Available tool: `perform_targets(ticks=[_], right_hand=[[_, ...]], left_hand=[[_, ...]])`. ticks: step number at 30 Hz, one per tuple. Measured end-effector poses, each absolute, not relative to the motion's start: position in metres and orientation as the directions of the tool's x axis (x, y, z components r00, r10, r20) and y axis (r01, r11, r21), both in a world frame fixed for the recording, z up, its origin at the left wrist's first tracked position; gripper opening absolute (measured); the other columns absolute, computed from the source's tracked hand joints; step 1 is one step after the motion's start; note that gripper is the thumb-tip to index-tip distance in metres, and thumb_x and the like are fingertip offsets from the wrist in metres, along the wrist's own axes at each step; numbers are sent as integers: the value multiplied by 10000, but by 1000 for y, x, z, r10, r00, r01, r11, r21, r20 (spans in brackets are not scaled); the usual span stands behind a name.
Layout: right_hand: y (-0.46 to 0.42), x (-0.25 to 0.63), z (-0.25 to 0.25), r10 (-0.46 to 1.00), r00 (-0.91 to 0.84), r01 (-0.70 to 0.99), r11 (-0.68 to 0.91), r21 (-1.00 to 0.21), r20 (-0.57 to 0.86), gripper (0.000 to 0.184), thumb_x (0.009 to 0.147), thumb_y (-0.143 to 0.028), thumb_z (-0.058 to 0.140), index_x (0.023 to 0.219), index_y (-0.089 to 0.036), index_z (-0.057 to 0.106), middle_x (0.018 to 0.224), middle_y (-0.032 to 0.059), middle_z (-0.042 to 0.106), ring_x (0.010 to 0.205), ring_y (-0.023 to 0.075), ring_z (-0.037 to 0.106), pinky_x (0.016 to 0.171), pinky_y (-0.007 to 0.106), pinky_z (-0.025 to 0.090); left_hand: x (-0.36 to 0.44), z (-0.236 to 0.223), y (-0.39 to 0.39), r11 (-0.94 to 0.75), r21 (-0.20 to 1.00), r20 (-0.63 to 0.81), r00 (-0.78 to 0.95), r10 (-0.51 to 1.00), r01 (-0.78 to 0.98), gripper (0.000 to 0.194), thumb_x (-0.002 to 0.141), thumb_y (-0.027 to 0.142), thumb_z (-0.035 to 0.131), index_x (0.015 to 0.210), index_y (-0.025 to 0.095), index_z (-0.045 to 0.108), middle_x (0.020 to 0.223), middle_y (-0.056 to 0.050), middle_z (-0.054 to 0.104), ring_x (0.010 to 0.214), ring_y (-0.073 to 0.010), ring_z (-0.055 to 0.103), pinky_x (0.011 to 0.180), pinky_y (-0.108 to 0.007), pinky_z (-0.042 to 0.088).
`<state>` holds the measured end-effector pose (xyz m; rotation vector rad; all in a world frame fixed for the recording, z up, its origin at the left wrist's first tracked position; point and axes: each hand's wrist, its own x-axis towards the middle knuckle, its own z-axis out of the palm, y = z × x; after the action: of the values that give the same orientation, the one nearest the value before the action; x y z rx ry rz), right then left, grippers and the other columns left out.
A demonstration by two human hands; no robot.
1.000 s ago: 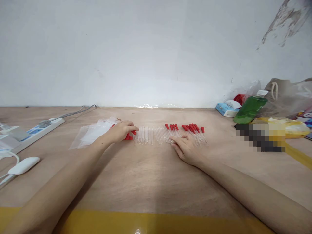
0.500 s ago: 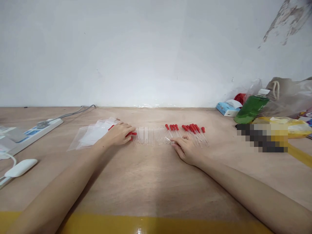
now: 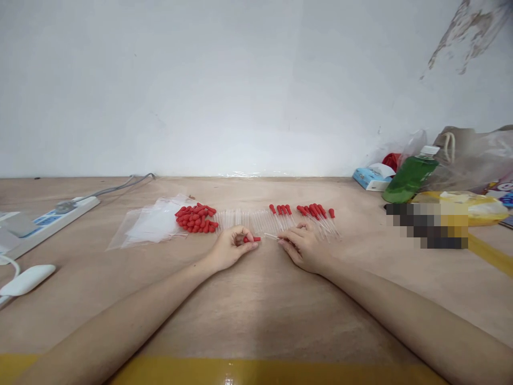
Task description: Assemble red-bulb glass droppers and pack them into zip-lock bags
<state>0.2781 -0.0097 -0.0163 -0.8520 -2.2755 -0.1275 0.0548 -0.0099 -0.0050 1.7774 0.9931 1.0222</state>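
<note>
Between thumb and fingers my left hand (image 3: 232, 247) pinches a red rubber bulb (image 3: 252, 239), its open end turned right. My right hand (image 3: 303, 246) is closed on a clear glass dropper tube (image 3: 271, 236), whose end points left at the bulb with a small gap between them. Behind my left hand lies a pile of red bulbs (image 3: 196, 218). Bare glass tubes (image 3: 240, 218) lie side by side beyond both hands. Droppers with red bulbs fitted (image 3: 285, 210) lie at the row's right end, and another group (image 3: 315, 211) sits behind my right hand.
Clear plastic bags (image 3: 150, 222) lie left of the bulb pile. A power strip (image 3: 52, 219) and a white plug-like device (image 3: 30, 279) are at the far left. A tissue pack (image 3: 372, 176), a green bottle (image 3: 412, 174) and a yellow package (image 3: 476, 208) stand at the right.
My left hand has come from the bulb pile towards the right and nearer me, now with one bulb in its fingers. My right hand still holds the tube, now nearly level.
</note>
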Motion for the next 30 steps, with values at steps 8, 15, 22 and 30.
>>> perform_targets(ticks=[8,15,22,30], right_hand=[[-12,277,-13,527,-569,594,794,-127,631,181,859,-235,401,881,-172,569,795,31,646,689,120,550,797,324,299],[-14,273,-11,494,-596,577,812,-91,633,207,868,-228,385,898,-171,581,780,37,649,674,118,557,774,317,307],[-14,275,-7,483,-648,550,832,-77,589,234,876,-229,375,896,-186,605,716,24,617,640,112,529,728,302,299],[-20,273,-6,493,-655,588,809,-24,573,239,865,-231,378,836,-181,609,684,18,590,611,114,490,704,300,273]], left_hand=[[54,-7,-12,-448,859,358,335,872,247,206,715,275,627,809,167,480,756,-8,570,675,-110,545,629,-245,447],[56,-5,-16,-495,779,353,384,853,385,212,774,311,559,931,178,609,898,-60,648,787,-163,591,721,-301,469],[55,-1,-20,-593,638,403,444,800,491,183,818,311,502,868,194,633,827,-30,647,738,-146,584,660,-251,452],[55,0,-24,-696,498,427,552,716,518,169,830,272,487,871,184,626,802,-40,633,724,-140,570,669,-244,432]])
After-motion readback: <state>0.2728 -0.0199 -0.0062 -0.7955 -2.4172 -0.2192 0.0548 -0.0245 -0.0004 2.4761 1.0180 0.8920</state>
